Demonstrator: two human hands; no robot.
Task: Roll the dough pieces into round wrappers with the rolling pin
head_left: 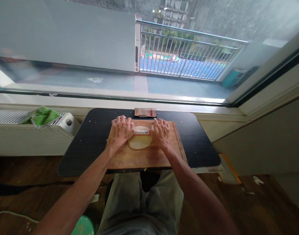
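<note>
A flat, round, pale piece of dough (140, 142) lies on a wooden board (144, 160). Across its upper part runs a narrow, light-coloured box or roller (142, 132) with red edges. At its left end, my left hand (123, 130) is closed with curled fingers. My right hand (160, 131) is closed in the same way at the right end. The palms hide both ends of the long object.
The board rests on a black table (83, 143). Behind it lies a small dark-edged packet (145, 113). A green cloth (43, 116) hangs over a white radiator (29, 140) at left. A window sill (100, 104) borders the table's far side.
</note>
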